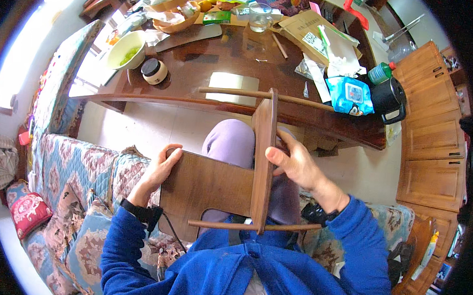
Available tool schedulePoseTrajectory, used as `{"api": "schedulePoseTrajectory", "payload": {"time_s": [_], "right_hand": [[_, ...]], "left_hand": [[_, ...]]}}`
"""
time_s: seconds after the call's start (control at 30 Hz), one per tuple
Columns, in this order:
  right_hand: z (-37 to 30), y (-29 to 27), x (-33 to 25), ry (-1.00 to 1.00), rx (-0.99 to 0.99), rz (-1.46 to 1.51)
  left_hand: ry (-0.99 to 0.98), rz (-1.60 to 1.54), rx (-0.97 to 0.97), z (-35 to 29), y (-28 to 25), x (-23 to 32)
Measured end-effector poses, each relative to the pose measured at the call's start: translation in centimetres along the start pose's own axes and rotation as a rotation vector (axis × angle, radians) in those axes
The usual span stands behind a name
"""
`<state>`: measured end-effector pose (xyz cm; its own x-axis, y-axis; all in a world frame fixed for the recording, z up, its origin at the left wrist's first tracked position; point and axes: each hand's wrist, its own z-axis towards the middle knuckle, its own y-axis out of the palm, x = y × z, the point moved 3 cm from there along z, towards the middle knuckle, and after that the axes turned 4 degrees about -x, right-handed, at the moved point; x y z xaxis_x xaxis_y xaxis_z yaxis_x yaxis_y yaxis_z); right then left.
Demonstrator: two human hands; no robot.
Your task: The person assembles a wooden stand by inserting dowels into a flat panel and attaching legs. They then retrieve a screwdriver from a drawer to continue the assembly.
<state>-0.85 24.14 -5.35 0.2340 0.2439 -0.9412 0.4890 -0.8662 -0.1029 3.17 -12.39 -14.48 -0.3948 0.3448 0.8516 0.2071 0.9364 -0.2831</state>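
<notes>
A wooden piece made of joined brown boards and two thin rods rests over my lap. Its wide flat board (213, 186) has a cut-out along the near edge, and my left hand (161, 168) grips its left edge, thumb on top. A narrower board (264, 175) stands across it at the right end. Around that narrower board closes my right hand (296, 160), thumb on the near face, some fingers hidden behind. One rod (307, 101) passes through the narrow board's far end; another rod (291, 227) passes through its near end, close to my jacket.
Ahead stands a glossy brown table (198, 56) with a dark-lidded jar (154, 71), a pale bowl (126, 50), a glass mug (260, 18), a blue wipes pack (349, 95) and a black mug (389, 99). A patterned sofa (83, 162) surrounds me; wooden cabinets (432, 135) stand right.
</notes>
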Motion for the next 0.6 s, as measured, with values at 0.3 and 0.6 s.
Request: {"api": "schedulePoseTrajectory", "payload": {"time_s": [0.3, 0.6], "right_hand": [[-1.9, -4.4, -0.6, 0.057, 0.005, -0.229], [-8.8, -12.5, 0.1, -0.079, 0.172, 0.494]], "left_hand": [[0.211, 0.22, 0.131, -3.5, -2.5, 2.6], [-0.025, -0.209, 0.428, -11.0, -10.6, -9.8]]}}
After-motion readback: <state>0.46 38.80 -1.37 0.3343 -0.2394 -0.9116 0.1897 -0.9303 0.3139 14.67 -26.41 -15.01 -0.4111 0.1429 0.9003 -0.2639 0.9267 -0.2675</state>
